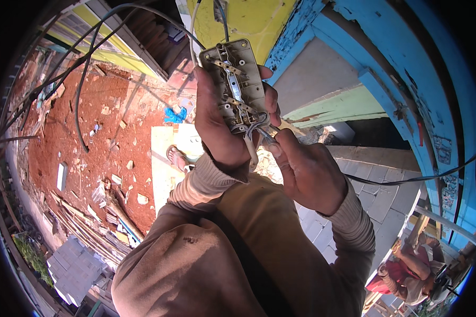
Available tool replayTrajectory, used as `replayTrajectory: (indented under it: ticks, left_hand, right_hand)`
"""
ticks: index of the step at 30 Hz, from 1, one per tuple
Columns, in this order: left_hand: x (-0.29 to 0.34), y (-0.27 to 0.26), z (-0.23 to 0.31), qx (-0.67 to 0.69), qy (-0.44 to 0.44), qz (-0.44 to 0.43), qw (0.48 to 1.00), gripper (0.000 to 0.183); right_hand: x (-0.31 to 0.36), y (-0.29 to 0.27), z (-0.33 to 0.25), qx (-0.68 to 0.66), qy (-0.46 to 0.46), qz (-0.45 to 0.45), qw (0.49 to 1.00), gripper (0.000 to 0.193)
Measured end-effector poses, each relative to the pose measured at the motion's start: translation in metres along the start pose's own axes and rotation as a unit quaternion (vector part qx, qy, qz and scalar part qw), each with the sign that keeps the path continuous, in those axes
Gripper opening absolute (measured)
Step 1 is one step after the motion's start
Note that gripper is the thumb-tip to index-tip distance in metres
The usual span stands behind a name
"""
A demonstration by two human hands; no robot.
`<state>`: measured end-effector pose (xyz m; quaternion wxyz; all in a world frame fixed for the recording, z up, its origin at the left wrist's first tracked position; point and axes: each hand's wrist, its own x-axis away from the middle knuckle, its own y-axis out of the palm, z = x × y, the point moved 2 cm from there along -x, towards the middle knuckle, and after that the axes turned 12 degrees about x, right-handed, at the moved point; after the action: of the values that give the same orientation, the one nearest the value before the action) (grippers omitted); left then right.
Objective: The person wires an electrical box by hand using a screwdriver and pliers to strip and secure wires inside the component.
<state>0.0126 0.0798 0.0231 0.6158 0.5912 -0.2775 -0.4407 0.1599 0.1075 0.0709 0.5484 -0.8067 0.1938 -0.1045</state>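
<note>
Far out to the left of the grip, black cables [82, 79] hang over red earth strewn with rubble [106, 158]. The left hand [217, 124] wraps around a grey switch plate [235, 87], its back turned up to show metal strips and screw terminals; the fingers are curled tight round its edges. Just below the plate, grey wires [255, 127] loop out of it. The right hand [307, 169], directly beneath and to the right, pinches those wires between thumb and fingertips. Well off to the lower right, another person [410, 272] crouches on the ground.
</note>
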Motion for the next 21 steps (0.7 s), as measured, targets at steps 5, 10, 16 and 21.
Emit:
replayTrajectory:
  ticks: [5, 10, 16, 21]
  left_hand:
    - [0.001, -0.003, 0.0, -0.025, -0.013, -0.018, 0.999, 0.073]
    - [0.0, -0.001, -0.006, -0.01, 0.01, 0.042, 0.999, 0.072]
    - [0.0, -0.005, -0.007, -0.002, 0.019, 0.026, 0.999, 0.073]
    - [0.001, -0.009, -0.009, -0.019, 0.006, 0.034, 0.999, 0.076]
  right_hand:
    - [-0.002, -0.001, 0.0, -0.05, 0.003, -0.01, 0.999, 0.016]
    - [-0.002, -0.003, 0.0, -0.039, 0.016, -0.029, 0.999, 0.016]
    - [-0.001, -0.002, 0.001, -0.087, 0.038, -0.036, 0.995, 0.016]
    - [0.001, 0.001, 0.005, -0.108, 0.046, -0.036, 0.992, 0.016]
